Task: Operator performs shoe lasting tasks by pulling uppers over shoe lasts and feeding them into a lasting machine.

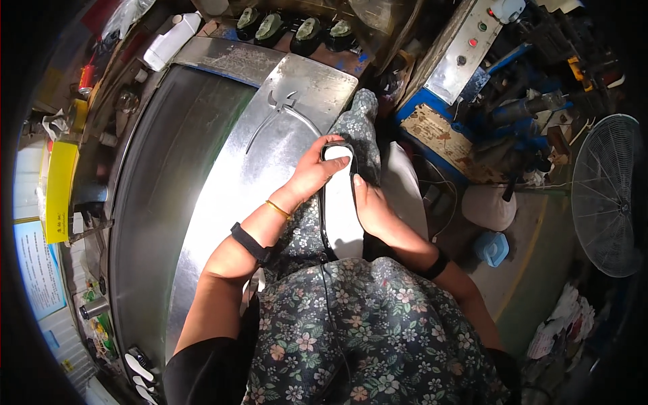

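A shoe (343, 209) with a long white sole-shaped face and a black edge lies lengthwise over my lap, its white side facing up. My left hand (316, 170) wraps the far end of the shoe, the thumb pressed flat on the white face and the fingers curled round the black edge. Along the shoe's right side, my right hand (371, 209) grips the edge, its lower fingers hidden beneath. Beyond my left hand, a pair of metal pincers (287, 108) rests on the shiny metal bench (223, 169).
A dark conveyor belt (158, 175) runs along the left. Several dark shoe forms (307, 34) stand at the back. To the right are a control box (466, 57), a standing fan (611, 196), a white stool seat (489, 206) and a blue plastic container (491, 248).
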Demonstrator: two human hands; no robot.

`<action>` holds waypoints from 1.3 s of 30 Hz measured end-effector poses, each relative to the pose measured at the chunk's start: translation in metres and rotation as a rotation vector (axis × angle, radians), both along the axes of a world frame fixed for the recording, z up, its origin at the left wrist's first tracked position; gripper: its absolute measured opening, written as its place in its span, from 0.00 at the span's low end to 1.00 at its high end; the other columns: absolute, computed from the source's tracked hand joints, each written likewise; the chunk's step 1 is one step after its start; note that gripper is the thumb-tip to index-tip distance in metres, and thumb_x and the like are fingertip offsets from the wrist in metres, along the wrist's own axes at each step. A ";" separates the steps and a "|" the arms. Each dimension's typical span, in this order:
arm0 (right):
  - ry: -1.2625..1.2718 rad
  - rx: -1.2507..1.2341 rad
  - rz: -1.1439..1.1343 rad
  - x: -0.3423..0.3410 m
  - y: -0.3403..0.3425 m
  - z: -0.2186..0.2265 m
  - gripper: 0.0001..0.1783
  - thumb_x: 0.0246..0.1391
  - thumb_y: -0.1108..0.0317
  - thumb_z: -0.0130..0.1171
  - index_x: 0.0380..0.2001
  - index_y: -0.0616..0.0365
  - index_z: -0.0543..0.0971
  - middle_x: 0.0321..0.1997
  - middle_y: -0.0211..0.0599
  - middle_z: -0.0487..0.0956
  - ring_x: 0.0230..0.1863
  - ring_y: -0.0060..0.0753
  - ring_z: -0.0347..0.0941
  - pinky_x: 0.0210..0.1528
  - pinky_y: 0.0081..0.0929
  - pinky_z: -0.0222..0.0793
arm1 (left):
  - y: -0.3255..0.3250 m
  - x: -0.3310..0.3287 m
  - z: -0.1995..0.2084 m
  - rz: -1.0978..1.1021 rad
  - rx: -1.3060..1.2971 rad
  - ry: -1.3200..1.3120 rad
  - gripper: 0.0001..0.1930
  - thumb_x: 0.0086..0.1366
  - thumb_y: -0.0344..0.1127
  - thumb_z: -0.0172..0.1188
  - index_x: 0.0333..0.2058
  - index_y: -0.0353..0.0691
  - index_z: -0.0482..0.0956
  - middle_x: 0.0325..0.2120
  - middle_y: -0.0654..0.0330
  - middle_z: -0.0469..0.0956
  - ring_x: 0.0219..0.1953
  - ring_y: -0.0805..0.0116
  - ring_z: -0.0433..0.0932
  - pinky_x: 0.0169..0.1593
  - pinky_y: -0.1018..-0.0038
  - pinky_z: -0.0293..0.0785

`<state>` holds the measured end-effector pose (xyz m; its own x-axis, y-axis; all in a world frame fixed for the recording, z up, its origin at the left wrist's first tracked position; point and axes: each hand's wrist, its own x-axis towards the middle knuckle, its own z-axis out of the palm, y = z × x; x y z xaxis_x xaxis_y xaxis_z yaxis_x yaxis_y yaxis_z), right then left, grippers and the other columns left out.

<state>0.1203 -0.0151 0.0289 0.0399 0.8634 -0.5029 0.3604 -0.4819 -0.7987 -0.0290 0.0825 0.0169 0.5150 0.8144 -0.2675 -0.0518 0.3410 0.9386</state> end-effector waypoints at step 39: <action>0.467 -0.014 -0.328 0.018 0.061 -0.015 0.39 0.68 0.42 0.29 0.57 0.70 0.69 0.60 0.59 0.71 0.62 0.55 0.67 0.62 0.39 0.61 | 0.010 -0.024 0.011 0.171 -0.247 0.098 0.44 0.67 0.72 0.31 0.55 0.34 0.72 0.49 0.52 0.76 0.50 0.63 0.73 0.55 0.67 0.68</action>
